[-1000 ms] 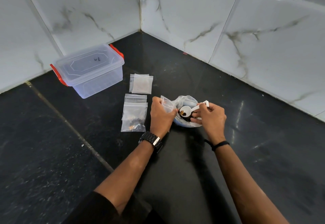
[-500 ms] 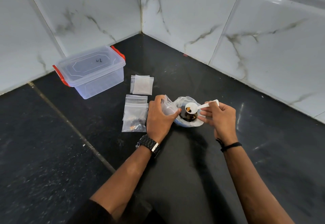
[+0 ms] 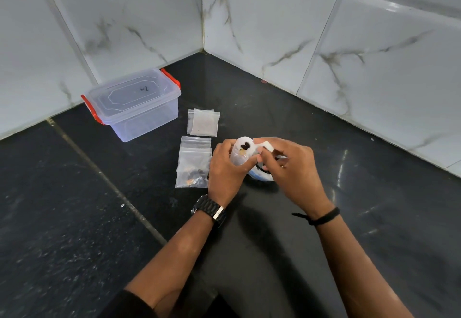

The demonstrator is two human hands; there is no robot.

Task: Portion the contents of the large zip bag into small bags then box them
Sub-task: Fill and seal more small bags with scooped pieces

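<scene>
Right hand (image 3: 287, 165) pinches scoop (image 3: 245, 146) handle; left hand (image 3: 225, 168) grips small bag (image 3: 239, 159) mid-floor, over big bag (image 3: 260, 175). Step: filling. Next: tip scoop into the mouth, steady.

The floor (image 3: 74, 218) is dark polished stone, glossy, flecked with pale specks, with a rough grout seam running through it. The walls (image 3: 374, 55) are glazed white tiles with grey marble veining, smooth and shiny. At ten o'clock from the hands stands the storage box (image 3: 134, 104), clear frosted plastic with glossy red plastic clips. The small bags (image 3: 194, 163), at nine o'clock from the hands, are thin clear plastic film, slightly crinkled. The scoop (image 3: 245, 146) is matt white plastic. The watch (image 3: 209, 210) has a black link band with a bright metal clasp; the wristband (image 3: 321, 216) looks like matt black cord.
</scene>
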